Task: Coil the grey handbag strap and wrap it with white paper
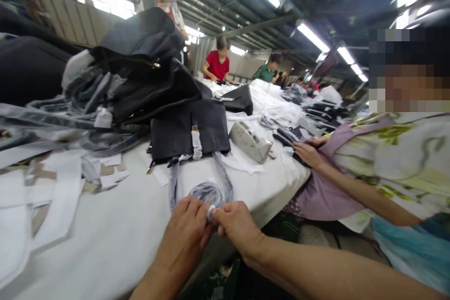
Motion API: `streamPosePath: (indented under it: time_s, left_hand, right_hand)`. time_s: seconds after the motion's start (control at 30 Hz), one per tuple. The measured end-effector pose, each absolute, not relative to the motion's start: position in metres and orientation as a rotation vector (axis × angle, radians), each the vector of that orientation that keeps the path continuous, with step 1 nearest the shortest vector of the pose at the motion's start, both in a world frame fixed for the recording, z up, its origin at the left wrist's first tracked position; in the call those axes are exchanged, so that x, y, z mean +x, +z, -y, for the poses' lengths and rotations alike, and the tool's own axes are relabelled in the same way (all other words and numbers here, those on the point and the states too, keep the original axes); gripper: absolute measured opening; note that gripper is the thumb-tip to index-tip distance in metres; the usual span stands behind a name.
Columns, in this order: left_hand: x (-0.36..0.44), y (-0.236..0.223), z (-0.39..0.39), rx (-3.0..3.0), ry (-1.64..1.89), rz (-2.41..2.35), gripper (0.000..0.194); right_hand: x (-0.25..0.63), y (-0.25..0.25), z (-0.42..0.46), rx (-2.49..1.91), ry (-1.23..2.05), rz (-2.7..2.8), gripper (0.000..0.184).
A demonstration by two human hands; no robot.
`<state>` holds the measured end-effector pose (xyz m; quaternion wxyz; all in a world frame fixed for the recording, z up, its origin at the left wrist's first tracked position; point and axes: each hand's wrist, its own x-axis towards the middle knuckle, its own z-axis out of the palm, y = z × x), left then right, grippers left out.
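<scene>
Near the table's front edge, a strap (208, 191) wrapped in clear film lies wound into a coil. My left hand (188, 222) closes on the coil's near side. From the right, my right hand (237, 225) pinches a white band (211, 212) that goes around the coil. Just beyond, a black handbag (190, 129) lies on the table, its film-covered handles (225, 176) reaching toward me on both sides of the coil. White wrapping (197, 144) covers the strip below its gold clasp. My fingers hide part of the band.
Black bags (154, 89) and wrapped straps are piled at left, near white paper pieces (63, 192). A tape dispenser (249, 141) stands right of the handbag. Close on my right, a co-worker's hands (309, 150) handle a black item. Other people work farther back.
</scene>
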<state>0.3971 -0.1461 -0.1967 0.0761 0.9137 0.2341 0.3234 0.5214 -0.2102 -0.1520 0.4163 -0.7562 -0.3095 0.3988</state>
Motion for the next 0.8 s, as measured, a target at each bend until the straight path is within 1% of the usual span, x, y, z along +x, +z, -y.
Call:
streamPosePath:
  time_s: [0.1,0.2,0.27,0.33,0.4,0.6,0.73,0.8]
  left_hand:
    - [0.4,-0.204,0.143,2.738,1.031,-0.661,0.009]
    - [0.401,-0.209,0.142,2.758,1.09,-0.692,0.013]
    - [0.401,-0.213,0.14,2.767,1.175,-0.697,0.023]
    - [0.401,-0.218,0.137,2.789,1.239,-0.665,0.037]
    - [0.4,-0.221,0.135,2.843,1.26,-0.626,0.044]
    - [0.399,-0.232,0.129,3.016,1.314,-0.516,0.036]
    - [0.402,-0.253,0.113,3.017,1.573,-0.448,0.03]
    - [0.403,-0.262,0.105,3.033,1.664,-0.37,0.026]
  right_hand:
    - [0.515,-0.143,0.208,-2.003,0.995,0.651,0.028]
    - [0.509,-0.135,0.209,-2.056,1.0,0.595,0.03]
    - [0.506,-0.133,0.209,-2.049,1.005,0.587,0.032]
    - [0.505,-0.132,0.209,-2.039,1.024,0.581,0.033]
    - [0.505,-0.132,0.209,-2.024,1.042,0.579,0.032]
    - [0.512,-0.134,0.209,-1.972,1.089,0.572,0.033]
    - [0.521,-0.14,0.204,-1.987,1.177,0.603,0.035]
    - [0.527,-0.142,0.203,-2.031,1.223,0.698,0.031]
